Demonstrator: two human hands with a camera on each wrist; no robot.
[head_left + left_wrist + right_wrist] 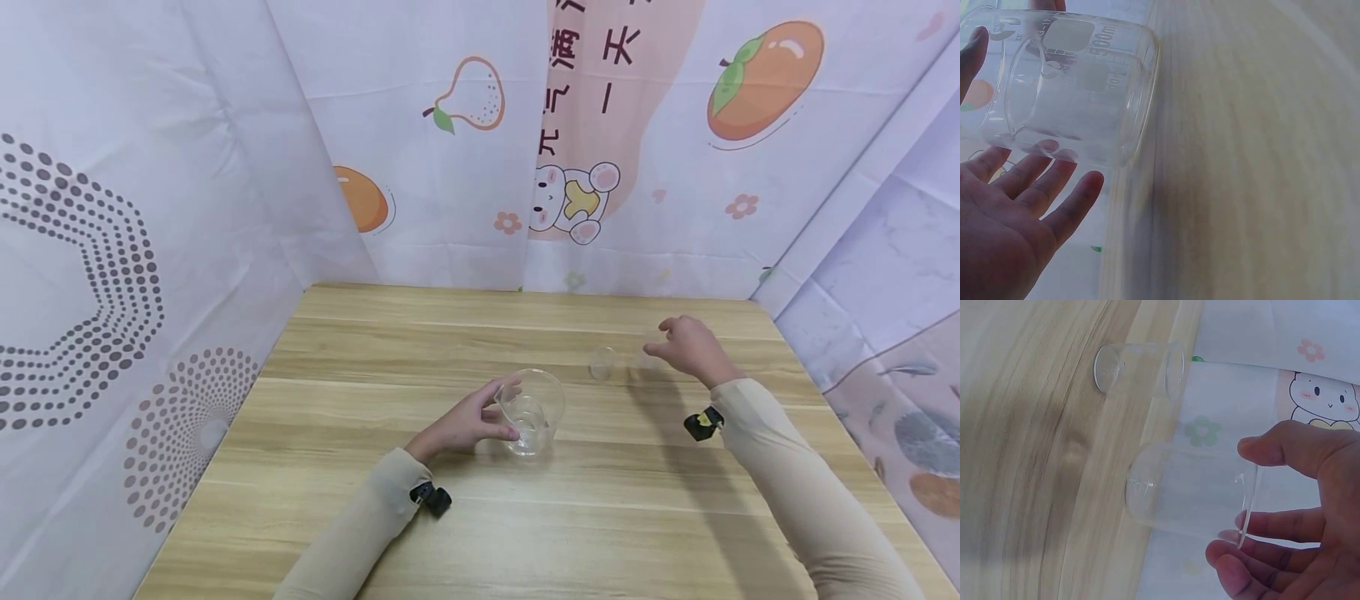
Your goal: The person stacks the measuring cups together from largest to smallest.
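A person's two hands steady clear glassware on a wood-grain surface.

From the head view, the left hand curves round the left side of a large beaker near the middle, a smaller beaker nested inside; to the far right, the right hand is at a glass cup, with another cup just left of it. At the left wrist, thumb and fingers hold the large beaker, marked "500". At the right wrist, thumb and curled fingers pinch the glass cup's rim.
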